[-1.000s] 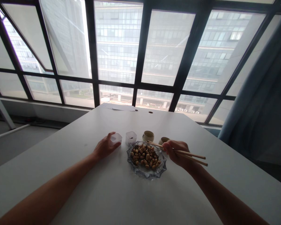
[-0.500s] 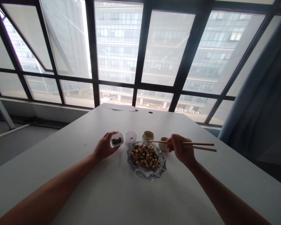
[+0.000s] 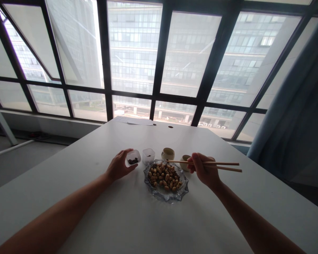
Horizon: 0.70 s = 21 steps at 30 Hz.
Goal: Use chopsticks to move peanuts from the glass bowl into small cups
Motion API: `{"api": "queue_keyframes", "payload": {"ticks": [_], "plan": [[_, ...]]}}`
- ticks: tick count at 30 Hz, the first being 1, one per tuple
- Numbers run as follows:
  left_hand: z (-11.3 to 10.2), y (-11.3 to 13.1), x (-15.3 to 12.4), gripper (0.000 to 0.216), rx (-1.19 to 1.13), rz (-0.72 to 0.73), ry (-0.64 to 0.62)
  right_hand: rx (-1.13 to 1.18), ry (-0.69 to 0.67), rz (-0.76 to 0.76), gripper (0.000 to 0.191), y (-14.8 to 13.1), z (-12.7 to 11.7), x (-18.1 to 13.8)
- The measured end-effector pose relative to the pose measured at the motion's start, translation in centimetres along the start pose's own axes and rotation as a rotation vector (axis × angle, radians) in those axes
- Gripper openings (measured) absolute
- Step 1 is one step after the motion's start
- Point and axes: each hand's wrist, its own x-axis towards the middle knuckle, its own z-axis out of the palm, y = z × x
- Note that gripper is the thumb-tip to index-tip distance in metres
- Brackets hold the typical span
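My left hand [image 3: 122, 164] grips a small clear plastic cup [image 3: 134, 155] with dark seeds or beans [image 3: 133, 161] in its bottom. In my right hand [image 3: 204, 168] is a pair of chopsticks [image 3: 225, 163], held nearly level. Their tips point left, over the far rim of a scalloped glass bowl [image 3: 165, 198]. A small dark thing shows at the tips; whether they pinch it I cannot tell. Peanuts in their shells [image 3: 165, 176] fill the bowl. A second clear cup [image 3: 148, 154] with a few dark bits stands just right of the held cup.
Behind the bowl stands a beige ceramic cup [image 3: 168, 154] with dark markings. Another beige cup [image 3: 184, 163] is partly hidden by my right hand and the chopsticks. Papers [image 3: 137, 121] lie at the white table's [image 3: 116, 218] far end, before tall windows.
My right hand has shifted slightly left with the chopsticks. The cup in my left hand has tipped a little, and the dark seeds sit lower in it.
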Motion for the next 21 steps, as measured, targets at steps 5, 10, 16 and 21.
{"api": "queue_keyframes", "payload": {"ticks": [5, 10, 16, 21], "plan": [[-0.15, 0.13, 0.03, 0.059, -0.001, -0.016, -0.028, -0.007, -0.013, -0.035, 0.046, -0.62, 0.01, 0.05], [-0.1, 0.1, 0.02, 0.061, -0.006, -0.058, -0.084, -0.032, -0.038, -0.041, 0.047, -0.43, -0.02, 0.01], [-0.1, 0.12, 0.07, 0.063, -0.01, -0.094, -0.121, -0.038, -0.049, -0.026, 0.05, -0.36, -0.02, -0.01], [-0.01, 0.08, 0.1, 0.062, 0.021, -0.131, -0.122, -0.012, -0.033, -0.024, 0.048, -0.69, 0.09, 0.06]]}}
